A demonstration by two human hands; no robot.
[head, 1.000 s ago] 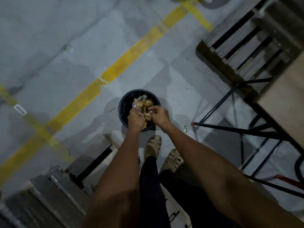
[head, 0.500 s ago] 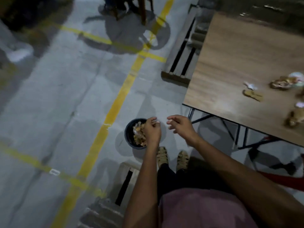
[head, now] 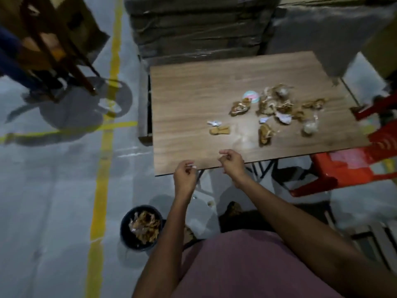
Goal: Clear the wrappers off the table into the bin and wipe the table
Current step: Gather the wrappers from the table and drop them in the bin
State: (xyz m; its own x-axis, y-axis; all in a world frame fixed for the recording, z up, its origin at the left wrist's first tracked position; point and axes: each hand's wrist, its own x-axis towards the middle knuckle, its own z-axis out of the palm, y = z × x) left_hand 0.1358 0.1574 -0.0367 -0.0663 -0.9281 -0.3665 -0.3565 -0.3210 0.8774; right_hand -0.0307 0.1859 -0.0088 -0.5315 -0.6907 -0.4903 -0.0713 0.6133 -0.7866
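A wooden table [head: 193, 104] carries several crumpled golden-brown and white wrappers [head: 275, 104] on its right half, with a small flat pair [head: 219, 130] nearer the middle. On the floor to the lower left stands a black bin [head: 129, 239], holding wrappers [head: 145, 227]. My left hand [head: 184, 179] hovers at the table's near edge with loosely curled fingers and nothing in it. My right hand [head: 231, 161] is over the near edge too, fingers curled, nothing in it.
A red plastic chair [head: 343, 168] stands at the table's right. Wrapped stacks of boxes [head: 193, 29] rise behind the table. A wooden stool and a person's legs [head: 43, 61] are at the far left. Yellow lines [head: 101, 168] cross the grey floor.
Both hands let the wrappers go into the bin and rose from it to the table's near edge. My view swung up from the floor to the table.
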